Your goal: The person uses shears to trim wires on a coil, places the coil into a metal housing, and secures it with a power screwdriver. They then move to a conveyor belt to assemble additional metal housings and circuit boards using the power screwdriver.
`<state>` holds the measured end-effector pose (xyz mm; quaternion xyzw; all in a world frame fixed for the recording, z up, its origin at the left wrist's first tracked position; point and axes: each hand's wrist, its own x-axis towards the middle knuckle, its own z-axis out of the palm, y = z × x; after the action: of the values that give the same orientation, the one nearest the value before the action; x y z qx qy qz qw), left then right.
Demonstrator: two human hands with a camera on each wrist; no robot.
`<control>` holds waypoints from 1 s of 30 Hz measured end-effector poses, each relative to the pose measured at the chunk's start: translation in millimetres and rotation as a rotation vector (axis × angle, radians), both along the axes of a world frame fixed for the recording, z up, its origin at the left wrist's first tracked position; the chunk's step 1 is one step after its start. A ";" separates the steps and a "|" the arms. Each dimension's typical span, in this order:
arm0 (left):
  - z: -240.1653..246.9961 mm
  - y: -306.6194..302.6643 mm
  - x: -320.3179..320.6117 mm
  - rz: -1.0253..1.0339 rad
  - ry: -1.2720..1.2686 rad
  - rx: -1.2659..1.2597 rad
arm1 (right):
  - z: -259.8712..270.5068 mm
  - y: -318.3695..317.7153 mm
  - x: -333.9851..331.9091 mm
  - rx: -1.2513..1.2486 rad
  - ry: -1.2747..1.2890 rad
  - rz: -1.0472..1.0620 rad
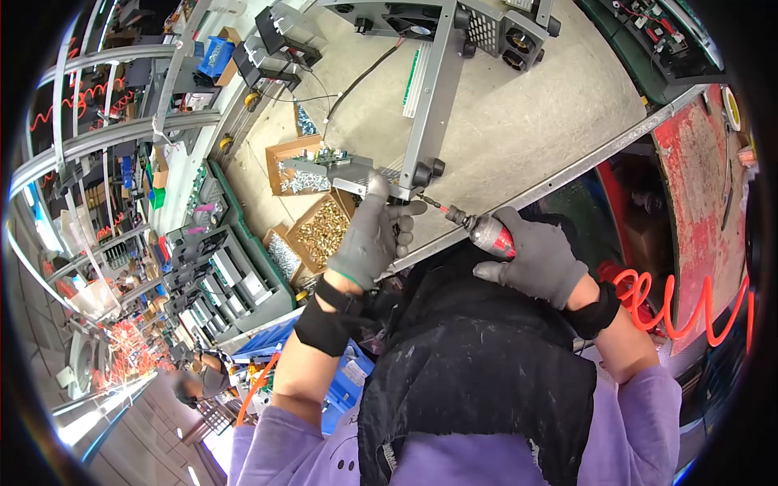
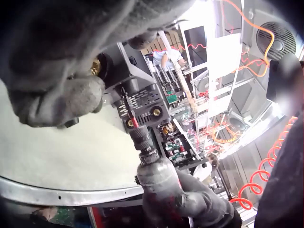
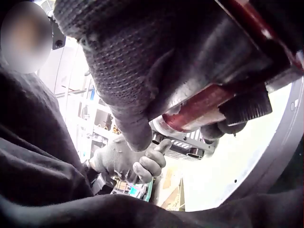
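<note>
My gloved left hand [image 1: 369, 235] grips the near corner of a grey metal frame [image 1: 433, 105], thumb along the top side and fingers curled below. Black rubber feet [image 1: 422, 174] stick out from this corner. In my right hand [image 1: 535, 255] is a power screwdriver [image 1: 490, 235] with a grey and red body. Its bit [image 2: 127, 102] points at the frame's corner, close to the left fingertips. The right wrist view shows the curled left fingers [image 3: 149, 166] from the side; whatever lies inside them is hidden.
Cardboard boxes of brass-coloured screws [image 1: 322, 231] and silver screws [image 1: 304, 180] stand left of the frame. A circuit board on a bracket [image 1: 332, 162] lies beside them. The bench's metal edge [image 1: 551, 174] runs close to my hands. A coiled orange hose [image 1: 681, 312] hangs at the right.
</note>
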<state>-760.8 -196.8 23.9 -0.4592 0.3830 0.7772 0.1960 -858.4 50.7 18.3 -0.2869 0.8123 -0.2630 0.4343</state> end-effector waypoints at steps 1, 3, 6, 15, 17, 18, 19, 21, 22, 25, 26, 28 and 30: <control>-3.1 -2.3 -7.4 -0.054 -0.039 -0.051 | -0.5 -0.9 -0.5 -0.005 -0.004 0.006; 0.5 -0.9 -15.2 -0.139 -0.046 -0.149 | 0.1 -2.6 -2.6 -0.011 -0.008 0.011; 2.7 1.1 -17.9 -0.140 -0.033 -0.168 | 1.6 -3.1 -6.4 0.037 0.066 0.066; -1.2 4.5 -22.5 -0.104 -0.035 -0.092 | 10.3 -8.8 -18.4 0.022 0.297 0.180; -4.8 1.2 -22.4 -0.127 -0.043 -0.065 | 9.4 -7.1 -18.1 -0.002 0.447 0.193; -6.0 0.2 -22.2 -0.151 -0.055 -0.038 | 9.8 -7.4 -18.8 -0.001 0.448 0.196; -6.2 0.6 -22.6 -0.150 -0.054 -0.037 | 10.2 -7.8 -19.9 0.013 0.472 0.207; -6.8 2.0 -23.8 -0.157 -0.045 -0.068 | 10.2 -8.6 -22.2 0.026 0.501 0.220; -7.5 1.6 -24.2 -0.154 -0.043 -0.068 | 9.7 -8.9 -23.1 0.029 0.510 0.225; -9.1 -1.1 -25.3 -0.190 -0.082 -0.071 | 10.1 -12.0 -24.5 0.039 0.542 0.244; -7.1 -1.3 -26.7 -0.199 -0.100 -0.095 | 11.2 -12.3 -24.5 0.048 0.566 0.253; -7.1 -0.5 -20.8 -0.201 -0.115 -0.118 | 16.5 -11.4 -26.4 0.024 0.560 0.232; -13.4 -0.1 -4.9 -0.232 0.104 -0.103 | 20.4 -9.0 -26.1 -0.003 0.554 0.211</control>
<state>-765.7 -196.9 10.5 -0.3804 0.4826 0.7514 0.2404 -884.5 41.7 38.7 -0.4312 0.8653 -0.1290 0.2204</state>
